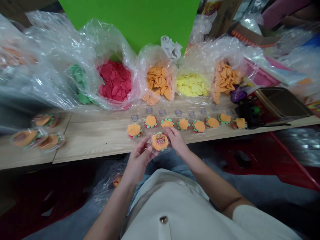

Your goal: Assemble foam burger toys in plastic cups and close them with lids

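Between my two hands, at the table's front edge, is a toy burger in a clear plastic case (160,142), with a printed label on its orange top. My left hand (140,155) grips the case's left side, thumb over the edge. At the right side, the fingers of my right hand (175,139) press on the case. Just beyond it stands a row of toy burgers with orange tops and green frilled edges, among them one burger (150,121) behind my left hand and another burger (198,126) to the right.
Behind the row lie several small clear lids (178,113). Plastic bags hold red pieces (115,81), orange pieces (158,81), yellow pieces (192,84) and green pieces (79,81). Cased burgers (51,141) sit at the left. A dark tray (282,103) is at the right; red stools (265,156) stand below.
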A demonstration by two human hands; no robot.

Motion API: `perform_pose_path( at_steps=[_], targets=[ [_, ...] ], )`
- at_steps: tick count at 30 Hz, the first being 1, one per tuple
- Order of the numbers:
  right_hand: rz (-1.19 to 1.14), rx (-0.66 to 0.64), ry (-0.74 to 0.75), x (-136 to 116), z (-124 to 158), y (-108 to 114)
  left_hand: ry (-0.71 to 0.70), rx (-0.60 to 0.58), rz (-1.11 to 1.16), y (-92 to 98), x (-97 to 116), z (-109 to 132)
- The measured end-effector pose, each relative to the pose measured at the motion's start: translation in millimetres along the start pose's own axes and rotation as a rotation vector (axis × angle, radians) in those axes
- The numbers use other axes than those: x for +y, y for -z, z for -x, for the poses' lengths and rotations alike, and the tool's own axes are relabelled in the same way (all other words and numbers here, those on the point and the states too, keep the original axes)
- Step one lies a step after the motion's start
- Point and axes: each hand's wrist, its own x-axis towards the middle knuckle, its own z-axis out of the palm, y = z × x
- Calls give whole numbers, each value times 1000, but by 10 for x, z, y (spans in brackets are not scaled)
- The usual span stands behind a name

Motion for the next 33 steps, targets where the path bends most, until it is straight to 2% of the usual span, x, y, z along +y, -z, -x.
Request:
perform_pose_path(
  at_steps=[5,9,13,16,19,22,25,27,30,33],
  targets=[
    [-21,-23,-77,-92,215,38,-48,11,5,-29,21,-42],
    [-121,-10,-118,-45,403,-23,-86,13,-14,-73,3,-20],
    [-166,-39,-64,26,487,-6,-71,-16,-45,-38,-9,40],
    [-135,-183,-19,4,504,106,-101,-38,-85,46,87,0],
    [-39,-385,39,-69,500,229,-71,-105,-320,74,262,-103],
    [18,-494,67,-111,487,301,-18,-211,-539,7,359,-167],
    [27,-526,20,-75,509,337,-67,-166,-565,-69,266,-137],
    [44,-532,-9,-31,547,364,-45,-116,-526,-75,139,-83],
    [122,-549,-4,-12,583,410,68,-92,-399,-18,-12,-2],
    [202,-599,32,-73,498,417,222,-195,-230,44,-30,45]
  ],
)
